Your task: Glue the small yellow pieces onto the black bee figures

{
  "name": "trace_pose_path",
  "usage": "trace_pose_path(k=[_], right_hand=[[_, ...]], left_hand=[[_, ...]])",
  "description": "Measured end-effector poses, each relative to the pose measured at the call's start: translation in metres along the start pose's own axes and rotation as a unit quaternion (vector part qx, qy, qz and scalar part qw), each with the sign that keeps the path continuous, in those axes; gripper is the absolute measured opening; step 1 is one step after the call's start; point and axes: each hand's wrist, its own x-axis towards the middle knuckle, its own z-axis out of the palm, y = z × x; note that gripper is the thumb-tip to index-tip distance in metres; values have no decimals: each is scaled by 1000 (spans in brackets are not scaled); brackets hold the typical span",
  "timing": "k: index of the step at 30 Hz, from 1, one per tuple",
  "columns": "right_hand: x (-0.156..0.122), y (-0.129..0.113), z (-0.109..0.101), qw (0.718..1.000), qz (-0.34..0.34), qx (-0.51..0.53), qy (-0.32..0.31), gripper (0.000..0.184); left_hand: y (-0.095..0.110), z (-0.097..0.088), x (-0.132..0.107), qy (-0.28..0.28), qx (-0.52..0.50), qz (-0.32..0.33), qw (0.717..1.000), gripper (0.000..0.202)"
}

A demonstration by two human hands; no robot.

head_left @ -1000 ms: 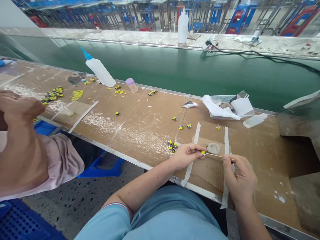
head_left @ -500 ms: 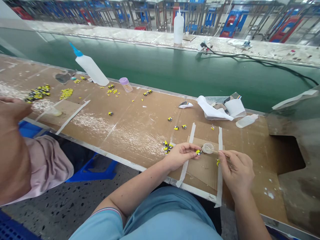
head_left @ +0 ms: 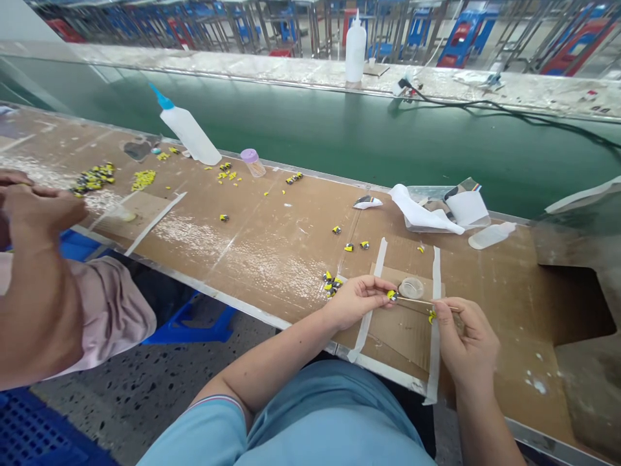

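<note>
Between thumb and fingertips, my left hand (head_left: 365,299) pinches a small yellow-and-black piece (head_left: 392,295). My right hand (head_left: 466,333) is closed around a thin wooden stick (head_left: 417,300), whose tip meets or nearly meets the piece. Just behind the stick sits a small clear round dish (head_left: 411,288) on a taped-down cardboard sheet (head_left: 400,336). Small yellow parts (head_left: 431,316) lie beside my right fingertips. A cluster of similar yellow-and-black pieces (head_left: 332,283) rests left of my left hand, and a few single ones (head_left: 364,245) lie farther back.
A clear tray (head_left: 427,224) with white and patterned scraps stands at the back, beside a small lying bottle (head_left: 492,235). Farther left are a purple-lidded jar (head_left: 253,163) and a tilted blue-tipped bottle (head_left: 191,136). A co-worker's hands (head_left: 39,204) work at far left near heaped pieces (head_left: 95,178).
The stick has moved from the clear dish to the piece in my left hand. The co-worker's hands have come together. The whole view has shifted slightly.
</note>
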Motion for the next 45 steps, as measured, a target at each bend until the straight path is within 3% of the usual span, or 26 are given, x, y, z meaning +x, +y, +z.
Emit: trace_pose_path(k=[11,32,36,40,45], right_hand=[[0,1,1,1000,-21,-19,-1,22],[-1,0,0,998,53,-12,16,28],[4,4,-3,997,14,-65,48,27],[7,11,-2,992,-44,-109,39,25],[5,14,-1,995,-40,-95,15,25]], left_hand=[[0,0,0,0,6,1,1000,48],[-1,-1,1,-10,-7,-5,1000,48],[-1,-1,1,-18,-7,-5,1000,47],[1,0,0,-12,2,-7,1000,46],[3,2,-1,-2,7,-8,1000,46]])
